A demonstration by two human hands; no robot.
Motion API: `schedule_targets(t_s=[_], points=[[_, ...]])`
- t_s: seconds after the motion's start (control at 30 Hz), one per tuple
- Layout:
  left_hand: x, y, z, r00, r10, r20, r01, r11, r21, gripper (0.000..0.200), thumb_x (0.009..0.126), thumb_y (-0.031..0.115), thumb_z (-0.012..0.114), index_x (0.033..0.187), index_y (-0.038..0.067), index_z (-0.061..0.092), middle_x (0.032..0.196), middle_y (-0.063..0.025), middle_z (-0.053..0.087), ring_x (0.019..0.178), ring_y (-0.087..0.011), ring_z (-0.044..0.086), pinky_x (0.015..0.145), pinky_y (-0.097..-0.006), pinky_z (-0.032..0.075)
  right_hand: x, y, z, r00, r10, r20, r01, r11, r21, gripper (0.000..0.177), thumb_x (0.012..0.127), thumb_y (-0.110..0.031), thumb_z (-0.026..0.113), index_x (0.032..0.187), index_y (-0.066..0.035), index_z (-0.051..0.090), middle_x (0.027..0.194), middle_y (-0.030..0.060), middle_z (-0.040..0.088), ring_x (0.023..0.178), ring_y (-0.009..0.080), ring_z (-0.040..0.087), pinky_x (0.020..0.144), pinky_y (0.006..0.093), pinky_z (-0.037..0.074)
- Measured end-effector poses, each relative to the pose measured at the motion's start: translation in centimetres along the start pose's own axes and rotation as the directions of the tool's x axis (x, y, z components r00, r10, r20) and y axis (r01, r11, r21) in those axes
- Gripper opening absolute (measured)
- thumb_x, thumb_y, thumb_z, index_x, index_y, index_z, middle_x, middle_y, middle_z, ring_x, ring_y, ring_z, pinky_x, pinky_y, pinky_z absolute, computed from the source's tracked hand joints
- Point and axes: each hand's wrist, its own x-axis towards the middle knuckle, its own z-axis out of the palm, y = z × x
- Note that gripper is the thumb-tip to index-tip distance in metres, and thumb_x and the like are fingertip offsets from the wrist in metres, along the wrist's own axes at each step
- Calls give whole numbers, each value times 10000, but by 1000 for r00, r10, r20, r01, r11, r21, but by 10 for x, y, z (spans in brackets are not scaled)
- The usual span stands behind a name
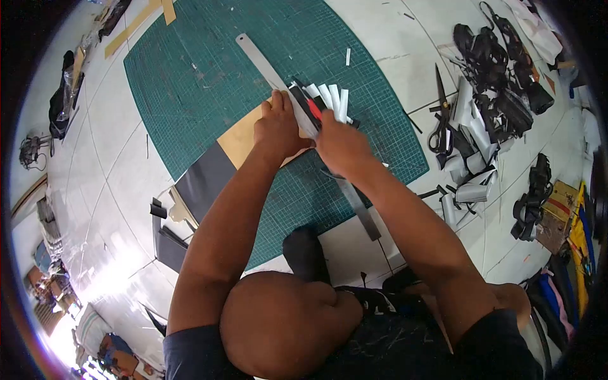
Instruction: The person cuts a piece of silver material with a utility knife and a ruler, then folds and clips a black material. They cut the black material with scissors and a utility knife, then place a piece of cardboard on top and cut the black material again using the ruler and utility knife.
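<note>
A long metal ruler [256, 61] lies slantwise on the green cutting mat [209, 63]. My left hand [278, 126] presses down on the ruler and on a tan sheet [237, 136], fingers toward the ruler's edge. Closed around a red cutter [315, 109], my right hand [342, 144] is at the ruler's right side, close to my left hand. Black and white strips [334, 98] fan out just beyond it. A black sheet [206, 180] adjoins the tan sheet at the lower left.
Black-handled scissors [441, 117] lie on the tiled floor [405, 76] at the right, beside a heap of black and white scraps [475, 126]. Cardboard [557, 215] lies farther right. Dark offcuts [170, 244] are at the lower left. Tan strips [136, 28] lie at the upper left.
</note>
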Motion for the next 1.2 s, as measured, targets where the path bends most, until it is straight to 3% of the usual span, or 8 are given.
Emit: schedule_targets(t_s=[0.1, 0.43, 0.63, 0.7, 0.8, 0.93, 1.03, 1.2], points=[[-2, 0, 0, 1000, 5, 23, -4, 1000, -21, 1263, 681, 641, 840, 1553, -57, 250, 1598, -214, 302, 1431, -398, 406, 959, -431, 586, 19, -19, -7, 997, -55, 62, 53, 998, 44, 371, 974, -129, 511, 1288, 55, 441, 1060, 312, 696, 1054, 414, 707, 911, 525, 552], [3, -3, 22, 994, 86, -69, -80, 993, 89, 1242, 682, 647, 833, 1535, -67, 281, 1552, -218, 357, 1322, -382, 486, 946, -437, 590, 42, -26, -8, 995, -76, 58, 77, 997, -26, 325, 991, -152, 475, 1249, 41, 519, 1121, 271, 708, 1046, 423, 710, 923, 507, 556], [0, -2, 4, 999, 33, -4, -33, 997, -71, 1336, 662, 689, 855, 1550, -92, 233, 1580, -252, 293, 1413, -466, 382, 1035, -521, 540, -51, 27, -6, 956, 83, 282, -73, 996, -46, 404, 982, -200, 564, 1288, 23, 422, 1020, 288, 704, 948, 490, 695, 816, 571, 549], [1, -3, 6, 999, 44, -7, -45, 997, -58, 1337, 658, 684, 860, 1548, -96, 236, 1582, -252, 292, 1410, -464, 389, 1038, -507, 542, -81, 54, 13, 975, 55, 216, -27, 991, -131, 375, 982, -186, 563, 1261, 17, 415, 935, 269, 707, 877, 476, 704, 767, 563, 559], [3, -2, 5, 999, 48, -19, -49, 997, -53, 1339, 651, 667, 872, 1549, -95, 234, 1586, -253, 291, 1407, -459, 399, 1044, -487, 542, -97, 77, 25, 987, -29, 161, 52, 989, -136, 321, 985, -187, 556, 1204, 8, 426, 878, 258, 700, 836, 466, 701, 753, 564, 555], [-5, -2, -1, 1000, 2, 25, 0, 996, -91, 1342, 640, 652, 885, 1549, -92, 236, 1600, -258, 282, 1420, -446, 394, 1043, -487, 539, -102, 37, -33, 946, 72, 315, -25, 988, -150, 291, 983, -159, 537, 1189, 32, 463, 978, 276, 716, 940, 452, 717, 838, 556, 560], [-2, 0, -3, 1000, 22, 13, -20, 996, -86, 1355, 632, 660, 882, 1552, -87, 224, 1599, -260, 285, 1420, -442, 397, 1015, -481, 559, -57, 19, -26, 998, -51, 39, 51, 999, 18, 249, 981, -175, 539, 1125, 5, 445, 876, 264, 694, 840, 467, 697, 765, 569, 548], [-2, 0, -2, 1000, 2, -9, -2, 1000, -27, 1301, 638, 618, 882, 1547, -70, 256, 1584, -198, 323, 1377, -375, 455, 948, -412, 595, 20, -12, -14, 1000, -11, 28, 11, 1000, 8, 333, 975, -163, 540, 1229, 40, 469, 1054, 293, 707, 984, 446, 717, 857, 547, 564]])
